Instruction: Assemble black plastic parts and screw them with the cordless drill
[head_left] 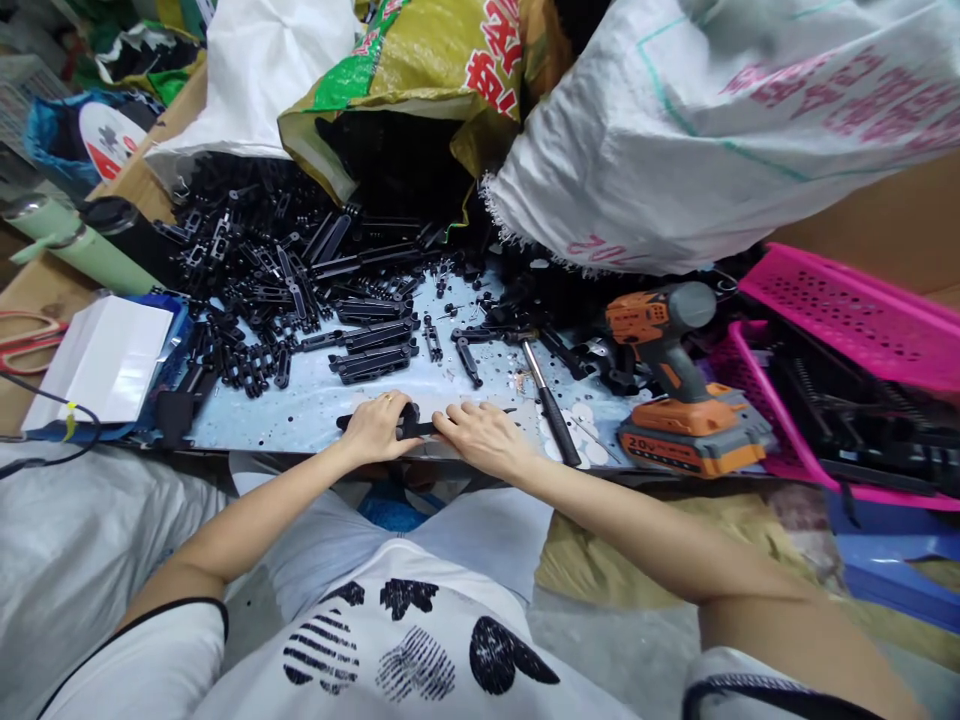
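At the front edge of the light-blue bench top [300, 410], both my hands are closed on one black jointed plastic part [409, 422]. My left hand [375, 428] wraps round its left end, with a dark tip showing beyond the fingers. My right hand [484, 435] pinches the other end; a thin dark piece pokes out past its knuckles. How the part is built under my fingers is hidden. Just beyond lie several black folded bracket parts [375, 362] in a stack. A hammer [553, 410] with a black handle lies right of my right hand.
An orange cordless drill [667, 370] stands on its battery to the right, beside a pink basket [795, 440] of black parts. Loose black pieces [255, 260] heap at the back left. A white sack [675, 150] and a yellow-green sack [420, 70] overhang the back. Red scissors [30, 340] lie far left.
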